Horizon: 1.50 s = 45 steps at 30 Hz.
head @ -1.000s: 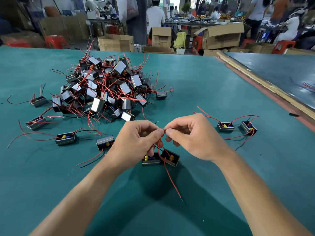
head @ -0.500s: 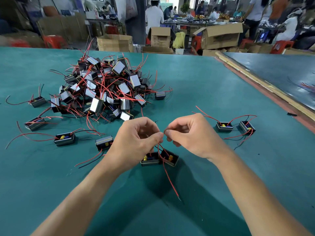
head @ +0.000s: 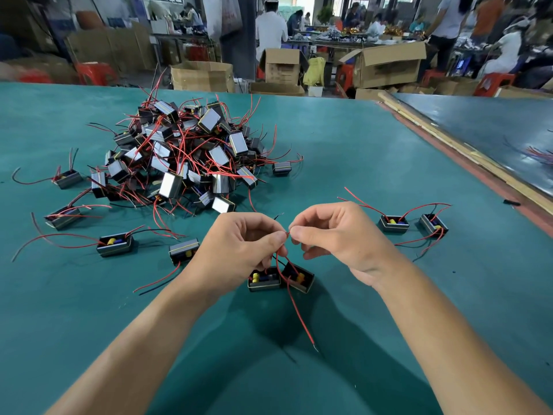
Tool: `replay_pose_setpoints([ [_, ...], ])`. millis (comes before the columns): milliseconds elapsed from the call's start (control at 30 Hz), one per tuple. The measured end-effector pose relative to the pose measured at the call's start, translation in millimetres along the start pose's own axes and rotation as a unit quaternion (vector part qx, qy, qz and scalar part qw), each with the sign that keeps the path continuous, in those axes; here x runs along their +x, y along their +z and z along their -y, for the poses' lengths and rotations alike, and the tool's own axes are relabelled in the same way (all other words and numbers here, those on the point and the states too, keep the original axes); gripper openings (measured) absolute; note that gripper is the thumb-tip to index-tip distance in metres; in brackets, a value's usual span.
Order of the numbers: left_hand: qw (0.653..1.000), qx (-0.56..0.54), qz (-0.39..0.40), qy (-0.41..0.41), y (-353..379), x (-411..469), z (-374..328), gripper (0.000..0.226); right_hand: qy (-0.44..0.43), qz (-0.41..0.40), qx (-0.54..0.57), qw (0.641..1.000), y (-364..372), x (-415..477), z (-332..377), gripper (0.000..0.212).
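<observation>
- left hand (head: 239, 247) is curled tight, thumb and forefinger pinching the end of a thin red wire (head: 277, 255) that rises from the boxes below it.
- right hand (head: 338, 238) is curled too, its thumb and forefinger nipping the same wire tips, so both hands' fingertips meet above the surface.
- whether the wire ends are twisted together is too small to tell.
- two small black open-topped boxes sit touching each other on the teal felt surface (head: 389, 151), just below and between the hands: the left box (head: 264, 281) shows yellow and blue parts inside, and the right box (head: 300, 278) stands at an angle to it.
- a long loose red wire (head: 300, 316) trails from the right box toward the person and ends in a bare tip.
- a big tangled pile of black boxes with red leads (head: 185, 157) lies beyond the left hand.
- a pair of wired boxes (head: 393, 224) rests to the right of the right hand, near but apart from it.
- single stray boxes (head: 115, 244) lie scattered on the left of the surface.
- open cardboard cartons (head: 386, 65) stand past the far edge of the surface.
</observation>
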<state>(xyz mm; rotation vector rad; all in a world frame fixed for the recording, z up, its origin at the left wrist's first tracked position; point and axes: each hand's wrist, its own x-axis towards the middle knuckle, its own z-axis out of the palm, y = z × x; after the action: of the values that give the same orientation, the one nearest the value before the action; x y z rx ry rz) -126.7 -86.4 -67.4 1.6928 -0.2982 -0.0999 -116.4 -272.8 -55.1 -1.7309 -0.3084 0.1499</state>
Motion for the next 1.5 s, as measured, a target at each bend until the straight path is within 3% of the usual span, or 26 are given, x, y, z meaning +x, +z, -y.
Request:
replay_pose_setpoints([
  [167,0.999,0.030,-0.032,0.032,4.7,-1.3,2.4,0.017,0.064,0.013,0.065,0.996,2.2,1.2,-0.9,0.018],
  [600,0.995,0.052,-0.073,0.053,5.5,-0.2,3.6,0.019,0.004,-0.053,0.034,0.998,7.6,1.7,-1.8,0.020],
  [967,0.992,0.078,-0.080,0.060,5.4,-1.4,3.1,0.017,0.007,-0.030,0.008,1.000,11.3,3.0,-3.4,0.026],
  [1233,0.997,0.027,-0.063,0.032,6.5,-2.6,-0.7,0.018,0.039,0.021,0.012,0.999,5.0,0.2,-0.6,0.025],
  [1500,1.000,0.018,-0.021,0.004,3.6,-2.9,-7.8,0.024,-0.032,-0.004,-0.028,0.999,4.5,1.9,-3.8,0.023],
])
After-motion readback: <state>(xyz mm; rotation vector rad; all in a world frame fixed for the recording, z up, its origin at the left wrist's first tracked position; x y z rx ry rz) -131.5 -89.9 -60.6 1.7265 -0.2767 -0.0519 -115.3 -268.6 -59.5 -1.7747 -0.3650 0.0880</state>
